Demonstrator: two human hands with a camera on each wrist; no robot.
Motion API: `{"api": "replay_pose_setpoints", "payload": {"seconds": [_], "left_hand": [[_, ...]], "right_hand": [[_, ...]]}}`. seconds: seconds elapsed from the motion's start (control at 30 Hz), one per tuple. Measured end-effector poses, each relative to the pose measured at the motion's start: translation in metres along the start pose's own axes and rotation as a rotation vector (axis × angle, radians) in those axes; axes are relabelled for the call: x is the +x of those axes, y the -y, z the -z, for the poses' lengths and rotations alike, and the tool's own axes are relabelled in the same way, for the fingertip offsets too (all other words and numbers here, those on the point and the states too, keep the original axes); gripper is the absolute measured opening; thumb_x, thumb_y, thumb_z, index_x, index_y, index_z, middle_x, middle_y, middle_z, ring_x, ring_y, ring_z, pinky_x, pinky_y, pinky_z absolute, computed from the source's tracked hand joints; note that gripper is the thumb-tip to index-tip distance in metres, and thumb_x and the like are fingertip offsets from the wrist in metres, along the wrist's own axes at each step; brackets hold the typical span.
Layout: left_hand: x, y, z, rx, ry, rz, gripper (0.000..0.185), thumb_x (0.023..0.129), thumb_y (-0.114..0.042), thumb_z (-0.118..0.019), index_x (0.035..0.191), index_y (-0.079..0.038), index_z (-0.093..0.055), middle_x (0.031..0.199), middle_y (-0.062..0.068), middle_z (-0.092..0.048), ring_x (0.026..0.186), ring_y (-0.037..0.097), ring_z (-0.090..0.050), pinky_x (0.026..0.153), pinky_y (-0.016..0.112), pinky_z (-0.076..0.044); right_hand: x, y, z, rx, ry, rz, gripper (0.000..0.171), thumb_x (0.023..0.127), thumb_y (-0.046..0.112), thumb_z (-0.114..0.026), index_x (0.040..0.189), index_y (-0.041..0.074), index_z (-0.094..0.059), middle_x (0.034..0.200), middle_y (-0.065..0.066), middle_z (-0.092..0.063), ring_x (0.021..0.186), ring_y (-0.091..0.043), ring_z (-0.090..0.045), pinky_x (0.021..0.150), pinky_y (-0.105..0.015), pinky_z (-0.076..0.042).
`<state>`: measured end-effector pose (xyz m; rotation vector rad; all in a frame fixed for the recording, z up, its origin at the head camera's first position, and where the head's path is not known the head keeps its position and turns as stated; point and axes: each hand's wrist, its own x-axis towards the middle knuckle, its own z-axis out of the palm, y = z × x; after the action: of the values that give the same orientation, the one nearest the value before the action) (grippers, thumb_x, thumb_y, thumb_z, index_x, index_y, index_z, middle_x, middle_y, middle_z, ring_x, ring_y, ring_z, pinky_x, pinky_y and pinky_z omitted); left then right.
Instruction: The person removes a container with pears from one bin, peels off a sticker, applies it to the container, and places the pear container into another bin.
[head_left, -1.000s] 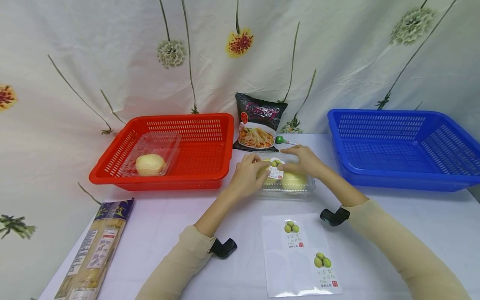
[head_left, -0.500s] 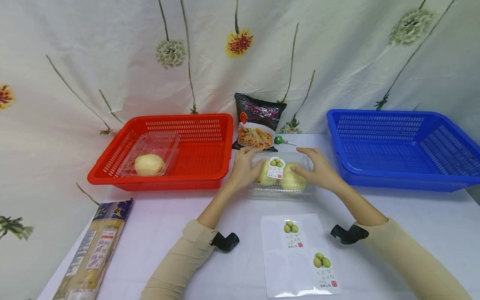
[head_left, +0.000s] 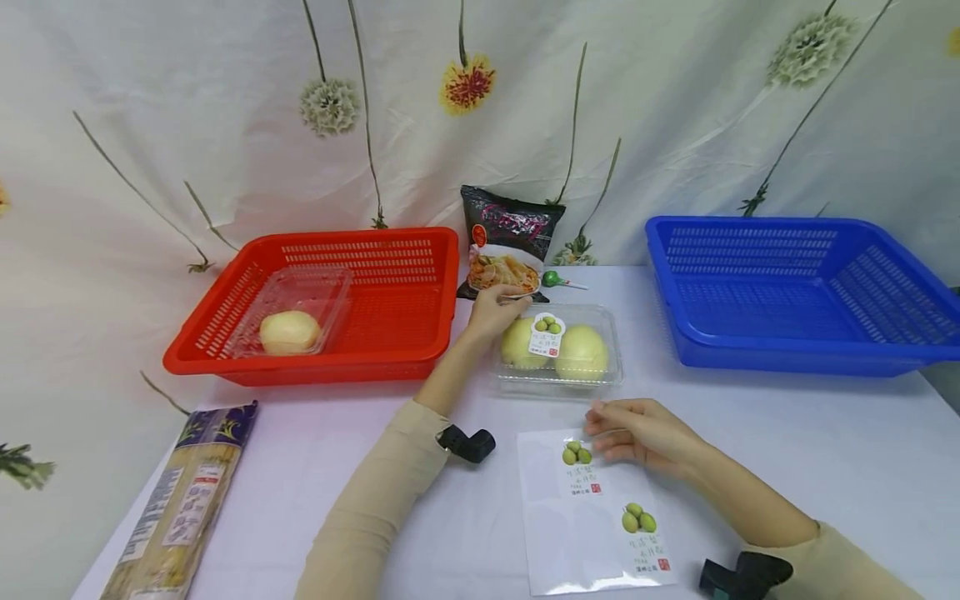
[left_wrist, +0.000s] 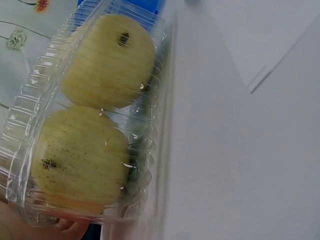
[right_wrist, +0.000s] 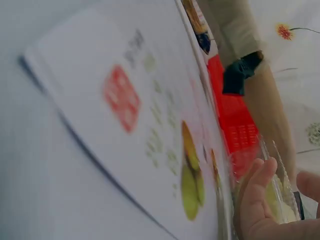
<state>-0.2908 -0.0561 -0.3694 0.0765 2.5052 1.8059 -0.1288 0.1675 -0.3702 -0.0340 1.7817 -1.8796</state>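
Observation:
A clear plastic clamshell box [head_left: 600,321] with two pale yellow-green pears [head_left: 581,353] inside lies mid-table, its lid down. On the lid is a white fruit-picture sticker [head_left: 547,335]. My left hand [head_left: 495,315] is at the box's rear left corner, fingers bent; in the left wrist view its fingertips [left_wrist: 75,229] show at the box's end, and I cannot tell whether they grip it. My right hand [head_left: 645,433], fingers loosely bent and holding nothing, is over the upper right edge of a sticker sheet [head_left: 562,550]. Two printed stickers show on that sheet.
A red basket [head_left: 337,368] at left holds another clear box [head_left: 337,292] with one pale fruit [head_left: 289,332]. At right stands a blue basket [head_left: 795,354]. Behind the clamshell are a black noodle packet [head_left: 510,237] and a green lollipop [head_left: 552,278]. Dried noodles [head_left: 183,500] lie front left.
My right hand has left the box lid and come forward to the sticker sheet. The left hand has slid back to the box's rear left corner, off the lid's middle. The box stays put.

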Motion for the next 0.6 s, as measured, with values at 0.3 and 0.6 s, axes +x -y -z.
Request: {"api": "replay_pose_setpoints", "payload": {"seconds": [0.3, 0.6], "left_hand": [[-0.009, -0.009, 0.007, 0.076, 0.089, 0.040, 0.030, 0.088, -0.021, -0.066, 0.112, -0.004, -0.068, 0.100, 0.012, -0.068, 0.083, 0.015, -0.058, 0.072, 0.022, -0.046], [-0.034, -0.013, 0.012, 0.118, 0.175, 0.053, 0.033, 0.091, -0.021, -0.062, 0.118, -0.001, -0.065, 0.109, 0.017, -0.066, 0.094, 0.020, -0.058, 0.074, 0.025, -0.046]], "right_hand": [[0.015, -0.004, -0.022, 0.163, 0.055, 0.074, 0.051, 0.095, 0.017, -0.055, 0.133, -0.011, -0.036, 0.125, -0.021, -0.056, 0.101, -0.018, -0.063, 0.089, -0.032, -0.050], [0.019, 0.013, -0.006, 0.143, -0.125, 0.110, 0.009, 0.093, 0.011, -0.057, 0.095, 0.004, -0.051, 0.088, -0.002, -0.066, 0.083, -0.011, -0.065, 0.075, -0.025, -0.054]]}}
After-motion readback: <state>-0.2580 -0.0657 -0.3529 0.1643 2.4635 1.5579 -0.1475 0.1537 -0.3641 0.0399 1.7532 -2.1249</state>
